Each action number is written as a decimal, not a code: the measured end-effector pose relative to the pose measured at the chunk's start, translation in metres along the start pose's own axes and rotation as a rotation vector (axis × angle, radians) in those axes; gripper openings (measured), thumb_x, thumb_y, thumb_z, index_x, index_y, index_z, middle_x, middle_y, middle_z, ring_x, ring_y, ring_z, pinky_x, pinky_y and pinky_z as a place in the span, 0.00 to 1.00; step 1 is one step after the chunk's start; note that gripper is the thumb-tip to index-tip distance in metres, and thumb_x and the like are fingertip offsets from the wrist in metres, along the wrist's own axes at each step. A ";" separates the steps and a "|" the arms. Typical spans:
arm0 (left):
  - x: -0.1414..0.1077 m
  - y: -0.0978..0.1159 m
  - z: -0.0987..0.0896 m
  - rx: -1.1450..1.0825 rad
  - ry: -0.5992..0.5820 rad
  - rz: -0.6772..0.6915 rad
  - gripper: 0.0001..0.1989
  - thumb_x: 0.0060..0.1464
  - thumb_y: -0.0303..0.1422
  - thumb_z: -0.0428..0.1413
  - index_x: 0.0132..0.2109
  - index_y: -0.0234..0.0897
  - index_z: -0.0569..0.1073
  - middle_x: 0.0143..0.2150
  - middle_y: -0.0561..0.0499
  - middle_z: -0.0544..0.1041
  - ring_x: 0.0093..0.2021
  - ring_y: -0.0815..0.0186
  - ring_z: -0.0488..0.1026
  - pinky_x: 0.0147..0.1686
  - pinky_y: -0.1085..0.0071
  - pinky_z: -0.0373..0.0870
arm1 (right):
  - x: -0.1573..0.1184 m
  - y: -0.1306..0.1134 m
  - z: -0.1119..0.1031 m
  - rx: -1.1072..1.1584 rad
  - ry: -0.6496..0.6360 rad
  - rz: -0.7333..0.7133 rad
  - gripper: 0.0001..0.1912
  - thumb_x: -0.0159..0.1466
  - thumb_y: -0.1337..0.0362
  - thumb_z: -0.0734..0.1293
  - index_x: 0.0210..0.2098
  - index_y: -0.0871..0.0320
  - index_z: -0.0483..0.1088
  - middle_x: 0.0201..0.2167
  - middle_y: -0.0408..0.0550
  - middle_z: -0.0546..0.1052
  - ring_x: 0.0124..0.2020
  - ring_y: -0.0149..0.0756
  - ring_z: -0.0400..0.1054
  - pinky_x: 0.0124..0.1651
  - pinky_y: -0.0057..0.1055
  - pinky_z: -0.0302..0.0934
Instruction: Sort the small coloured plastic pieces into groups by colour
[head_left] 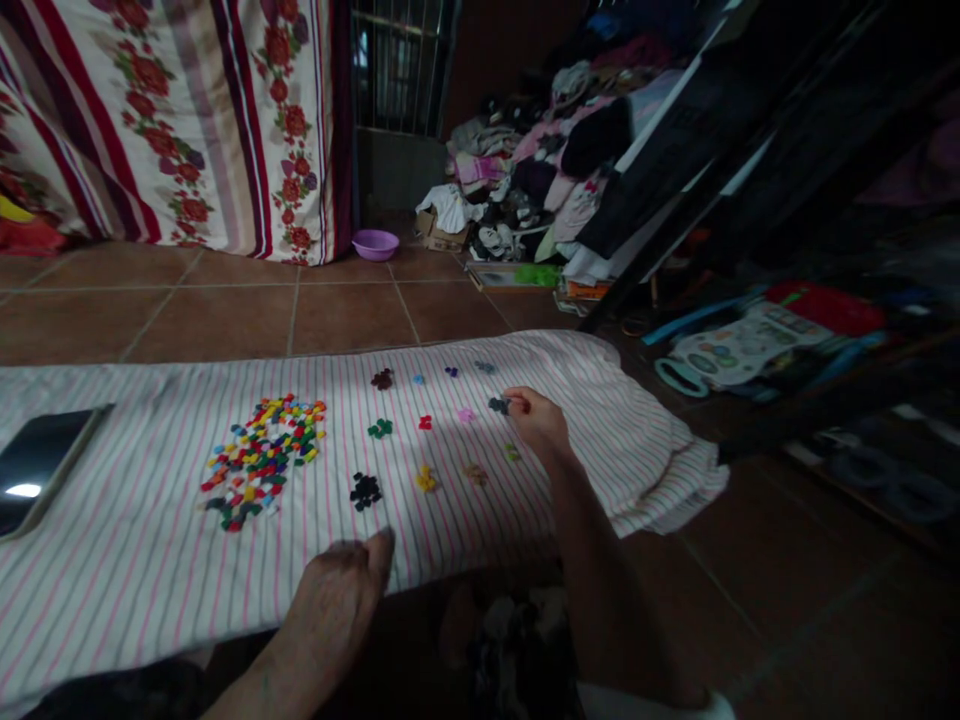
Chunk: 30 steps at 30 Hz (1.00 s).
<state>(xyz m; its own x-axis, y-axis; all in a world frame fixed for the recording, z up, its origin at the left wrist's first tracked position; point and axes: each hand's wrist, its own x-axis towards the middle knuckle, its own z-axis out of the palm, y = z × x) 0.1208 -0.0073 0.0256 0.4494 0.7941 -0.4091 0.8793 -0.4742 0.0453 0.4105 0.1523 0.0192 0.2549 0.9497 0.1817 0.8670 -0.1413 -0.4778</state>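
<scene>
My right hand reaches over the striped cloth, its thumb and forefinger pinched at a little pile of dark grey pieces. A piece seems to be between the fingertips, though it is too small to see well. My left hand rests closed at the cloth's near edge, fingers curled under; anything inside is hidden. Closest to it is a pile of black pieces. Around these lie small piles sorted by colour: green, yellow, red, tan, pink and lime.
A large mixed heap of coloured pieces lies on the left, beside a phone or tablet. Brown and grey-blue piles are farther back. Beyond are a purple basin, heaped clothes and a toy walker.
</scene>
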 end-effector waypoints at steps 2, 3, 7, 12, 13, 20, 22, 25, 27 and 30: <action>0.000 -0.001 0.003 -0.012 0.015 0.007 0.21 0.54 0.16 0.39 0.51 0.33 0.64 0.37 0.45 0.77 0.39 0.61 0.75 0.39 0.66 0.73 | -0.001 0.009 -0.001 -0.072 -0.005 0.058 0.17 0.60 0.68 0.59 0.43 0.55 0.76 0.38 0.49 0.80 0.39 0.39 0.73 0.42 0.30 0.62; -0.001 -0.001 0.004 -0.015 0.021 0.013 0.21 0.54 0.16 0.40 0.51 0.34 0.64 0.37 0.45 0.77 0.39 0.61 0.75 0.38 0.66 0.73 | -0.001 0.013 -0.001 -0.102 -0.007 0.076 0.17 0.60 0.69 0.59 0.43 0.55 0.76 0.38 0.49 0.80 0.39 0.39 0.73 0.42 0.30 0.62; 0.001 -0.003 0.008 -0.010 0.036 0.030 0.21 0.53 0.16 0.40 0.50 0.33 0.64 0.37 0.46 0.76 0.38 0.63 0.75 0.38 0.67 0.73 | 0.002 0.020 0.004 -0.154 -0.023 0.097 0.15 0.59 0.70 0.61 0.41 0.55 0.76 0.40 0.49 0.80 0.40 0.38 0.73 0.42 0.29 0.62; 0.003 -0.005 0.009 -0.016 0.028 0.035 0.20 0.55 0.17 0.41 0.51 0.33 0.64 0.37 0.46 0.76 0.38 0.64 0.74 0.39 0.68 0.73 | 0.004 0.017 0.009 -0.126 -0.058 0.071 0.14 0.57 0.71 0.62 0.38 0.55 0.76 0.36 0.47 0.80 0.39 0.37 0.73 0.42 0.27 0.62; 0.003 -0.005 0.008 -0.014 0.016 0.038 0.20 0.54 0.17 0.41 0.51 0.33 0.64 0.37 0.46 0.76 0.39 0.63 0.74 0.39 0.67 0.73 | 0.004 0.015 0.009 -0.125 -0.067 0.080 0.14 0.57 0.71 0.62 0.39 0.55 0.76 0.36 0.47 0.80 0.39 0.37 0.73 0.41 0.27 0.62; 0.003 -0.004 0.005 -0.020 -0.003 0.030 0.20 0.53 0.16 0.41 0.50 0.34 0.63 0.39 0.45 0.76 0.39 0.62 0.74 0.39 0.66 0.73 | 0.000 0.009 0.005 -0.072 -0.102 0.081 0.14 0.56 0.71 0.62 0.38 0.56 0.77 0.36 0.48 0.80 0.39 0.36 0.74 0.44 0.27 0.63; 0.003 -0.004 0.006 -0.036 0.000 0.024 0.20 0.53 0.16 0.41 0.50 0.34 0.63 0.38 0.44 0.76 0.39 0.62 0.74 0.39 0.66 0.72 | 0.000 0.009 0.005 -0.047 -0.097 0.058 0.15 0.56 0.71 0.61 0.37 0.56 0.77 0.37 0.47 0.81 0.39 0.35 0.74 0.45 0.27 0.63; 0.003 -0.005 0.009 -0.062 0.032 0.030 0.20 0.54 0.17 0.41 0.52 0.34 0.61 0.37 0.45 0.76 0.37 0.64 0.74 0.38 0.68 0.71 | 0.000 0.010 0.007 -0.008 -0.091 0.047 0.15 0.56 0.71 0.61 0.38 0.56 0.77 0.37 0.47 0.81 0.40 0.35 0.74 0.45 0.27 0.64; 0.003 -0.007 0.011 -0.072 0.054 0.040 0.20 0.54 0.18 0.41 0.52 0.34 0.61 0.37 0.46 0.76 0.37 0.65 0.73 0.38 0.69 0.71 | 0.001 0.011 0.008 0.017 -0.096 0.055 0.14 0.56 0.71 0.62 0.38 0.56 0.77 0.37 0.46 0.81 0.40 0.35 0.74 0.46 0.28 0.64; 0.003 -0.008 0.013 -0.082 0.074 0.058 0.20 0.53 0.17 0.41 0.52 0.33 0.62 0.36 0.45 0.76 0.37 0.64 0.73 0.38 0.68 0.72 | 0.003 0.013 0.010 0.050 -0.107 0.069 0.13 0.55 0.69 0.64 0.39 0.56 0.76 0.37 0.46 0.81 0.40 0.35 0.75 0.47 0.29 0.64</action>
<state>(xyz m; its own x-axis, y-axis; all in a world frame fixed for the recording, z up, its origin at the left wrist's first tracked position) 0.1127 -0.0062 0.0122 0.5074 0.7937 -0.3356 0.8602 -0.4897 0.1424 0.4182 0.1560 0.0048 0.2638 0.9630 0.0553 0.8260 -0.1959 -0.5286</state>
